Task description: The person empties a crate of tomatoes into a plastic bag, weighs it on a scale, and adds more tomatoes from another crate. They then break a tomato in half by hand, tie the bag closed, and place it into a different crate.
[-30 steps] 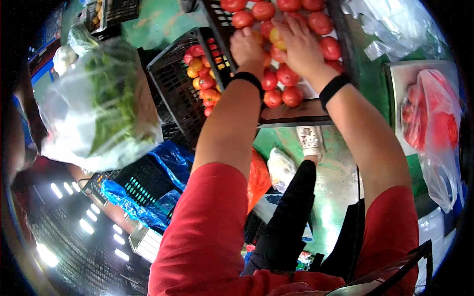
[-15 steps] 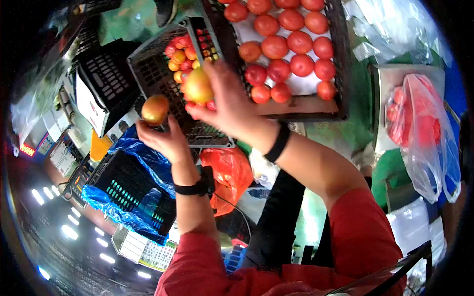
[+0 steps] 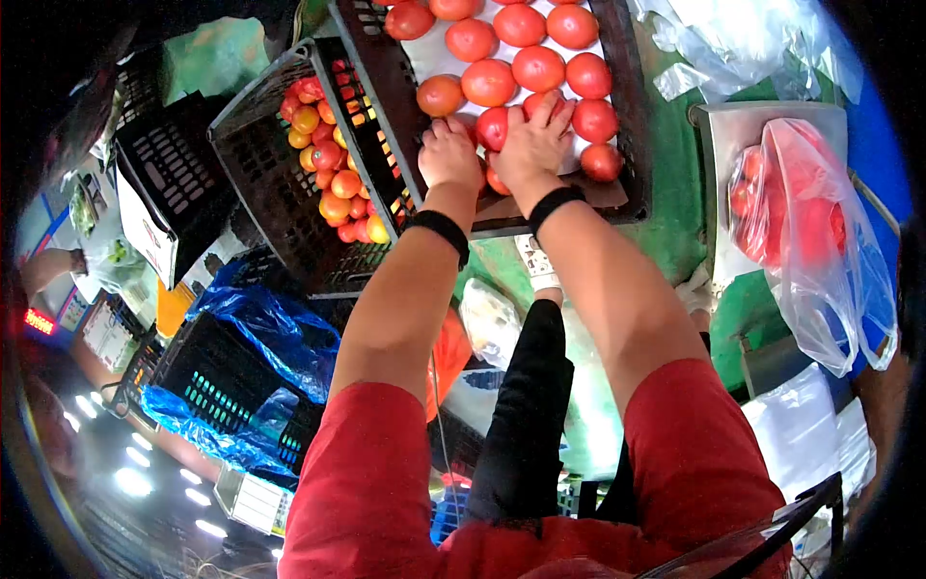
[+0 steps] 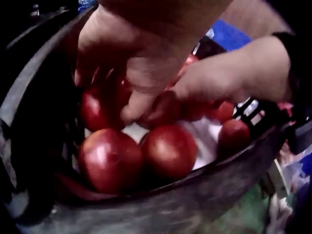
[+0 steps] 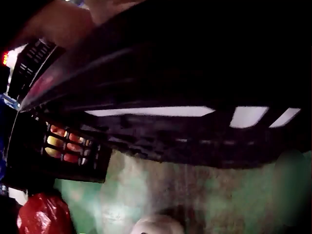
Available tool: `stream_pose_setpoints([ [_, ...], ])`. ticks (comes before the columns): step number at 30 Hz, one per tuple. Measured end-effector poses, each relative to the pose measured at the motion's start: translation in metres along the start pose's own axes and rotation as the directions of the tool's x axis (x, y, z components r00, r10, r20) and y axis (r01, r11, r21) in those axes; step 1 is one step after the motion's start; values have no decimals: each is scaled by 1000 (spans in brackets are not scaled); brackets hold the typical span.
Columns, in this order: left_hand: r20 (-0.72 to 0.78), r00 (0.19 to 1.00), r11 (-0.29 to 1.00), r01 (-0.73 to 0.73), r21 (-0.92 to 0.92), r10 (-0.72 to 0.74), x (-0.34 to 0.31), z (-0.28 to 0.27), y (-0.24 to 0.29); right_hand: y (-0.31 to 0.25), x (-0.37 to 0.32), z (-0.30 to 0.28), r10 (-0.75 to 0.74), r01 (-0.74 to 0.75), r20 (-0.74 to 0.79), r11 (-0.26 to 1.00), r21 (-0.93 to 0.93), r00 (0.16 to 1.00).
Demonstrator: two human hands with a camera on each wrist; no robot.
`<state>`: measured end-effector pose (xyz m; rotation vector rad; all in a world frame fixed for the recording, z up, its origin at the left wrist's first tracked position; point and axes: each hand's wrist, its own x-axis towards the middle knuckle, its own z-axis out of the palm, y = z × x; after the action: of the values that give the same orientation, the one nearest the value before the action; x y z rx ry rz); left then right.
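Observation:
Both hands reach into a black crate (image 3: 632, 198) of large red tomatoes (image 3: 538, 69) lying on a white sheet. My left hand (image 3: 450, 159) has its fingers bent down round a tomato (image 4: 97, 107) near the crate's left side; the left wrist view shows the thumb beside it. To its right my right hand (image 3: 533, 150) rests on the tomatoes with its fingers spread. Two tomatoes (image 4: 111, 160) lie in front of the hands in the left wrist view. Mostly the crate's dark outer side (image 5: 165, 136) fills the right wrist view.
A second black crate (image 3: 256, 179) with smaller red and yellow tomatoes (image 3: 333, 169) stands at the left. Blue plastic (image 3: 280, 338) lines another crate. A bag of red produce (image 3: 801, 207) sits on a metal surface at the right. A shoe (image 3: 540, 261) stands on the green floor.
A second ago the hands were in the large-tomato crate. Half a second ago they were at the left, each with a yellowish tomato. Both are back among red tomatoes, those two no longer in them.

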<state>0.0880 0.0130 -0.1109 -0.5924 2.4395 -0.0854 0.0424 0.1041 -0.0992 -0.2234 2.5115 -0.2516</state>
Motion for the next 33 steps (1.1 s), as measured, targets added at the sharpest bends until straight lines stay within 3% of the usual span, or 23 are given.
stream_pose_setpoints([
  [2, 11, 1000, 996, -12, 94, 11, 5, -5, 5, -5, 6, 2, 71, -69, 29, 997, -46, 997],
  [5, 44, 998, 999, 36, 17, -36, 2, -15, 6, 5, 7, -4, 14, -15, 16, 998, 63, 1000],
  [6, -76, 997, 994, 24, -111, -32, -6, -19, 3, 11, 5, -7, 17, -18, 15, 998, 67, 1000],
  [8, -193, 980, 829, -70, -555, -46, -23, -31, -15, 24, 2, -15, -104, 121, -65, 916, 384, 992],
  [9, -159, 981, 574, -65, -816, -115, -36, -39, -24, 32, -8, -20, -106, 172, -143, 764, 622, 984],
  [10, -125, 992, 194, -117, -974, -28, -52, -45, -35, 40, -11, -33, -270, -57, 92, 137, 989, 958],
  [11, -48, 998, -223, -40, -974, 31, -75, -66, -31, 48, -26, -59, -330, -354, 266, -245, 902, 906],
  [12, -86, 989, -439, -23, -898, 124, -101, -94, -21, 56, -49, -88, -445, -585, 383, -551, 595, 809],
  [13, -148, 981, -433, -80, -898, 125, -124, -119, -5, 64, -67, -105, -541, -615, 296, -657, 437, 787],
  [14, -234, 950, -584, -71, -809, 209, -146, -140, 9, 72, -82, -121, -613, -641, 189, -722, 262, 767],
  [15, -229, 931, -536, -44, -843, 283, -166, -156, 18, 76, -95, -129, -577, -586, 129, -754, 297, 807],
  [16, -340, 916, -273, -278, -921, 214, -181, -159, 38, 86, -110, -139, -461, -493, 176, -824, 278, 870],
  [17, -403, 857, 111, -457, -883, 320, -197, -178, 50, 101, -123, -151, -412, -466, 218, -800, 378, 885],
  [18, -422, 793, 443, -600, -666, 439, -212, -198, 64, 118, -134, -164, -350, -432, 255, -764, 479, 901],
  [22, -421, 650, 410, -742, -531, 632, -265, -226, 144, 195, -192, -202, -222, -351, 281, -723, 595, 934],
  [24, -410, 599, 171, -683, -710, 688, -284, -251, 173, 235, -227, -230, -275, -358, 234, -788, 502, 933],
  [25, -566, 618, -37, -657, -753, 546, -292, -254, 189, 258, -237, -238, -313, -363, 189, -857, 367, 931],
  [26, -578, 712, -150, -572, -807, 398, -296, -255, 204, 277, -244, -251, -349, -372, 137, -903, 217, 927],
  [27, -476, 842, -101, -467, -879, 252, -299, -251, 221, 299, -260, -270, -201, -302, 268, -856, 419, 942],
  [28, -350, 932, -68, -345, -936, 92, -301, -250, 239, 323, -274, -274, -113, -232, 274, -859, 456, 955],
  [29, -209, 973, -43, -206, -978, 95, -294, -258, 263, 347, -281, -285, -143, -231, 230, -878, 420, 963],
  [31, -166, 933, 72, -199, -977, 320, -285, -233, 306, 383, -285, -312, -142, -192, 163, -915, 356, 976],
  [33, -259, 897, 199, -344, -917, 358, -288, -198, 353, 419, -283, -320, -96, -150, 181, -937, 316, 979],
])
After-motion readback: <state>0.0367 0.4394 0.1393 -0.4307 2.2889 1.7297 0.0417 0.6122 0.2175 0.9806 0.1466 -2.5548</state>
